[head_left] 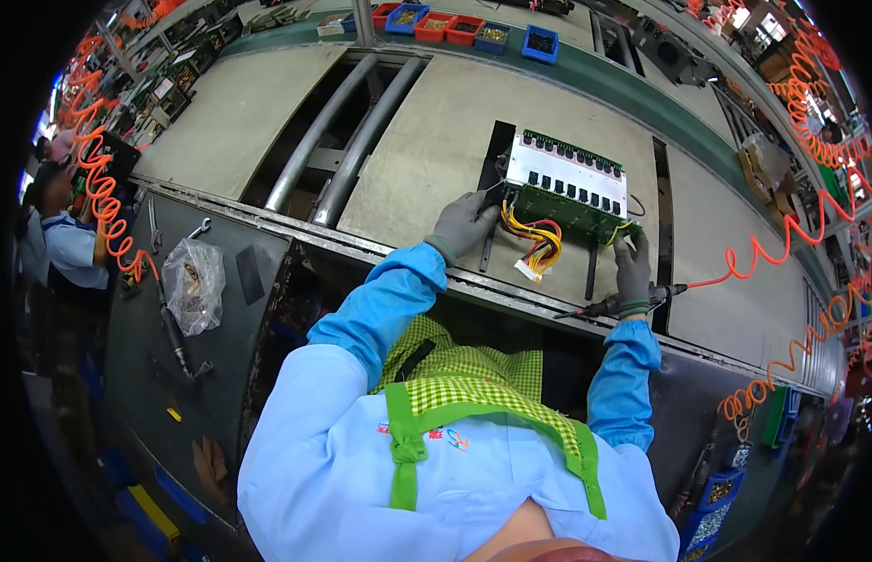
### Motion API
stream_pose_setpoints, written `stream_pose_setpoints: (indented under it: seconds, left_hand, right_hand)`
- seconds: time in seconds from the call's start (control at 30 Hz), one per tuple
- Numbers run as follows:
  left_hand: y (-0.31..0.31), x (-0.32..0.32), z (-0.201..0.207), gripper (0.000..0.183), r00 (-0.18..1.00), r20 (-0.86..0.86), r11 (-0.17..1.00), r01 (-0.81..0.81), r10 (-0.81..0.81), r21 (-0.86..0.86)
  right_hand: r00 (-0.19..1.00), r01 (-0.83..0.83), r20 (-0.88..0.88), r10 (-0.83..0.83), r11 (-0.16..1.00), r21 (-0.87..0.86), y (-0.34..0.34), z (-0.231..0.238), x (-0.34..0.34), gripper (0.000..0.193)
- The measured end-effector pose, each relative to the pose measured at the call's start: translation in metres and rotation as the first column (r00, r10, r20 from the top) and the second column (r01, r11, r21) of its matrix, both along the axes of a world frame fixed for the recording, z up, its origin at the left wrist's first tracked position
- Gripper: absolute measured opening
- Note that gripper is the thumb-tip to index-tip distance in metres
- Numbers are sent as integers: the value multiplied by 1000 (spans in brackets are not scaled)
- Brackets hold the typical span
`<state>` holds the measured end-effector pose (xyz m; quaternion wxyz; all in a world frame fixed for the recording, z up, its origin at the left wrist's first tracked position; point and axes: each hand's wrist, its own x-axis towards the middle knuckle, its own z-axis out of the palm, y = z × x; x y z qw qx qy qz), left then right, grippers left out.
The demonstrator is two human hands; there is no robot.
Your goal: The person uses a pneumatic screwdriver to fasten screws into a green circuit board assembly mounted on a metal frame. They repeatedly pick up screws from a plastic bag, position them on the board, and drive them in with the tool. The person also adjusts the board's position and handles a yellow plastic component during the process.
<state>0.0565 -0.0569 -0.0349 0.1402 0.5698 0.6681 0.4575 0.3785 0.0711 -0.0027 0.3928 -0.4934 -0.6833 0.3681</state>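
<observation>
An electronic unit (572, 170) with a white metal face, rows of black sockets and a green circuit board stands on the pale work surface in front of me. My left hand (464, 227), in a grey glove, closes on its left end. A bundle of yellow, red and black wires (541, 242) with a white connector hangs from that end. My right hand (633, 270), also gloved, has its fingertips at the unit's near right corner. Across its palm runs a dark air screwdriver (600, 307), its bit pointing left; the fingers' grip on it is partly hidden.
A red coiled hose (764, 251) leads right from the screwdriver. Metal rollers (347, 140) lie left of the unit. On the left side table are a plastic bag (194, 286), a wrench (201, 228) and another air tool (173, 328). Parts bins (436, 26) line the back. A person (70, 239) sits far left.
</observation>
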Motion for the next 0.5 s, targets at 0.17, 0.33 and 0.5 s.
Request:
stream_pose_setpoints:
  seconds: [0.17, 0.33, 0.5]
  left_hand:
    - [7, -2, 4, 25, 1000, -4, 1000, 25, -25, 6]
    - [11, -4, 5, 25, 994, -108, 998, -11, 17, 61]
    - [21, -10, 34, 26, 994, -106, 996, -5, 14, 84]
  right_hand:
    - [999, 5, 49, -6, 1000, 27, 0, -8, -8, 66]
    - [992, -15, 126, -15, 972, 233, 3, 0, -22, 57]
    - [903, 114, 373, -213, 956, 270, 30, 18, -26, 55]
